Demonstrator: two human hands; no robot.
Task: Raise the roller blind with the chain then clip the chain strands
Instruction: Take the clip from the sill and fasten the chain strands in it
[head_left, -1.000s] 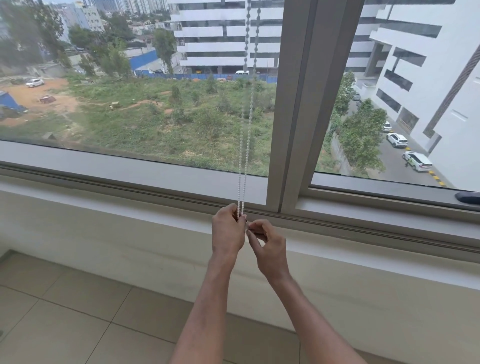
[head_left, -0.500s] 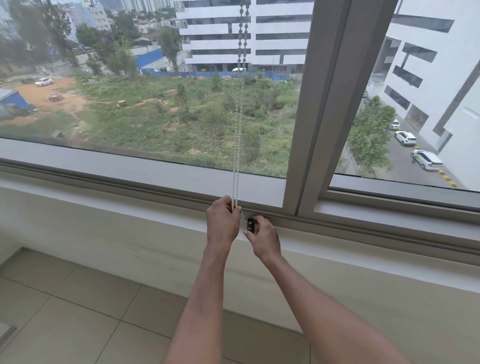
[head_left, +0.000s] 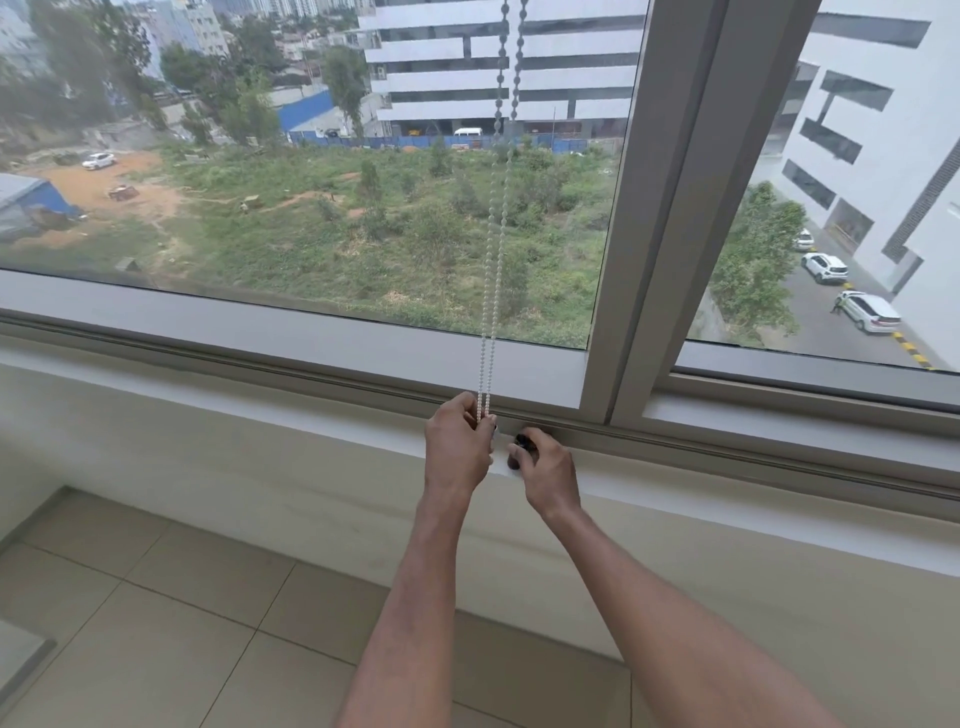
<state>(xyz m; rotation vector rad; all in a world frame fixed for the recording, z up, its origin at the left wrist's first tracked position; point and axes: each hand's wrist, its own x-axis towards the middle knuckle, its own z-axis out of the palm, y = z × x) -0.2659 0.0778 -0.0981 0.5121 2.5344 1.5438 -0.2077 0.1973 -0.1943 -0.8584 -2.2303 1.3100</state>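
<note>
Chain (head_left: 491, 291) in left hand (head_left: 457, 449), clip (head_left: 521, 443) in right hand (head_left: 548, 470)

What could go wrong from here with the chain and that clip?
1. The left hand pinches both strands of the bead chain only at their very bottom; a slip could let them swing apart.
2. The small dark clip sits at the fingertips of the right hand, apart from the chain, and could drop onto the ledge or floor.
3. It might catch only one strand.

White bead chain (head_left: 493, 270) — two taut strands — unclipped.
</note>
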